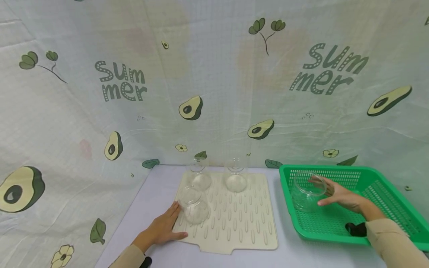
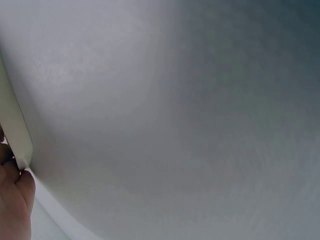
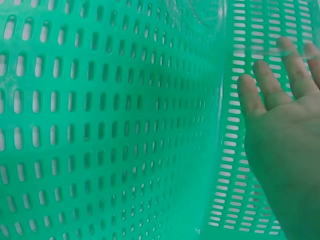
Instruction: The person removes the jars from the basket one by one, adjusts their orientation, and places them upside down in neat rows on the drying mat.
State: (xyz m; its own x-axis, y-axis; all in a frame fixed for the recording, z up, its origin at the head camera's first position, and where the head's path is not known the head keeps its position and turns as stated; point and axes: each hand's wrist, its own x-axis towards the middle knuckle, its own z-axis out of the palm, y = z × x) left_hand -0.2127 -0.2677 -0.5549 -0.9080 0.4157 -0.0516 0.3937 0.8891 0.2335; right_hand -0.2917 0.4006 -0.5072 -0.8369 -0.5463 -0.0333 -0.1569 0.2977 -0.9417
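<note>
My left hand (image 1: pixel 161 227) rests at the left edge of a cream ridged drying mat (image 1: pixel 246 223), thumb spread from the fingers. Close to its fingertips stands a clear glass (image 1: pixel 196 211). Two more clear glasses, one at back left (image 1: pixel 200 181) and one at back middle (image 1: pixel 236 182), stand on the mat's far part. Inside a green perforated basket (image 1: pixel 331 238), my right hand (image 1: pixel 345 197) is at a wide clear glass (image 1: pixel 303 204), with fingers extended by its rim and thumb apart. The right wrist view shows those fingers (image 3: pixel 295 70) nearly straight; contact with the glass is unclear.
A white cloth (image 1: pixel 134 223) covers the table. Behind it hangs a pale curtain (image 1: pixel 214 74) printed with avocados and lettering. The basket walls rise around the right hand. Mostly blurred pale surface fills the left wrist view.
</note>
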